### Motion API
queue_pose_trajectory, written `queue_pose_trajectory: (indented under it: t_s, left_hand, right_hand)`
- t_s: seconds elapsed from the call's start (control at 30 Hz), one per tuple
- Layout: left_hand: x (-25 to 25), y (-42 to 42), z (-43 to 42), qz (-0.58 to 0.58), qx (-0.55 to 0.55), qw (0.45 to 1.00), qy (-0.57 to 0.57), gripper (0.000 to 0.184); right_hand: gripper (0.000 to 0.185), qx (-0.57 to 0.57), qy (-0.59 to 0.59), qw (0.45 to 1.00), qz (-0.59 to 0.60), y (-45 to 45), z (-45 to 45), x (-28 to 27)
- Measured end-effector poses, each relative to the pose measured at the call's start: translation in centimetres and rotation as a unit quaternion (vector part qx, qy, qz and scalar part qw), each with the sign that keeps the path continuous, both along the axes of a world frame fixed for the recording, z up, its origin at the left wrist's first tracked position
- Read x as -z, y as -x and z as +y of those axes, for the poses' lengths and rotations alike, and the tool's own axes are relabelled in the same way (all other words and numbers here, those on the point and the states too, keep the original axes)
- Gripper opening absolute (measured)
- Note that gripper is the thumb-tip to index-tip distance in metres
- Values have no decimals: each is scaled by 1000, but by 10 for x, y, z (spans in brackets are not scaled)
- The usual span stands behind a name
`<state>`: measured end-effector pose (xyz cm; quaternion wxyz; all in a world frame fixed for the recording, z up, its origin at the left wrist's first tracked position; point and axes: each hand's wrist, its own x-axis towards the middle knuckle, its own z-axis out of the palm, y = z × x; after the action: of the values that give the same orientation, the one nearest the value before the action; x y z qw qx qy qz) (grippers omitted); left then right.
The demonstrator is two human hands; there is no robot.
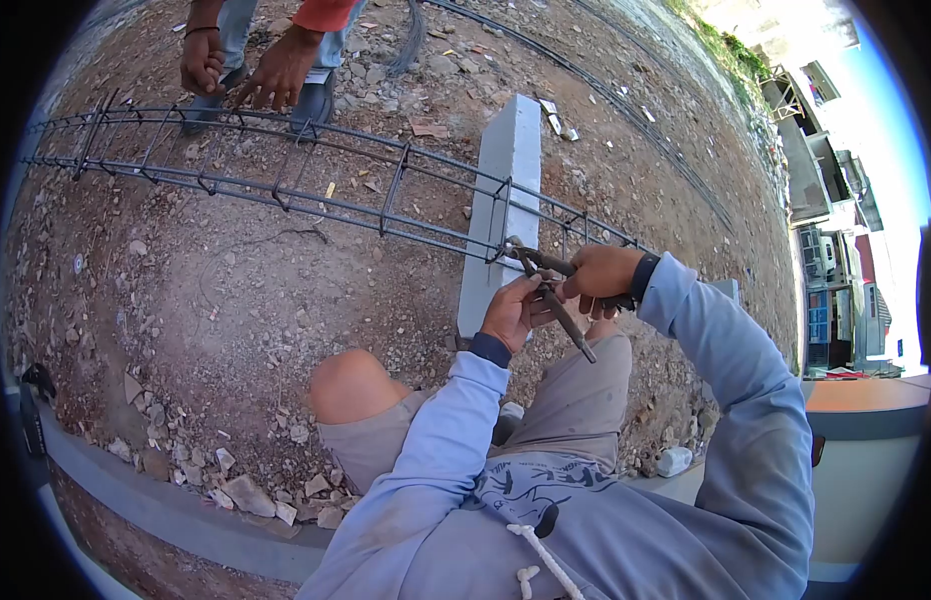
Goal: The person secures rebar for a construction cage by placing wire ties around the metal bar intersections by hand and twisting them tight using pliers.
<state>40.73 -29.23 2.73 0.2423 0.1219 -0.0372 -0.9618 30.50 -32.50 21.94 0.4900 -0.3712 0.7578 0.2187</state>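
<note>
A long rebar cage (386, 225) of steel bars and square stirrups crosses the view, resting over a pale concrete block (501, 180). Pliers (542, 268) with worn handles have their jaws at a stirrup joint on the lower bar, above the block. My right hand (598, 275) is wrapped round one handle of the pliers. Just left of it, my left hand (518, 312) has its fingers pressed together near the other handle, which points down; what they pinch is too small to make out.
At the upper left, a co-worker's two hands (276, 70) hang over the cage. Loose steel bars (626, 100) lie on the ground behind. Broken stones (251, 495) line a concrete edge (176, 520) at the lower left. A plastic bottle (674, 461) lies right of my knees.
</note>
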Motion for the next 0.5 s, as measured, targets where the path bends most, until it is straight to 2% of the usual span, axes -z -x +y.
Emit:
queue_pose_trajectory:
  t_s: [0.07, 0.17, 0.33, 0.43, 0.5]
  left_hand:
    - [-7, 0, 2, 10, -13, 1000, -3, 26]
    - [-17, 0, 4, 28, -46, 998, -18, 28]
    - [-19, -1, -3, 41, -51, 998, -17, 26]
    - [-25, 3, -3, 65, -73, 992, -77, 25]
    - [-27, 8, -4, 69, -86, 987, -113, 24]
  right_hand:
    - [23, -133, -10, 990, 50, -13, -18, -12]
    - [22, -227, -40, 968, 99, -31, -35, -24]
    - [25, -270, -26, 957, 106, -38, -51, -28]
    - [23, -476, 90, 863, 145, -27, -56, -21]
    - [28, -500, 104, 839, 187, -36, -51, -30]
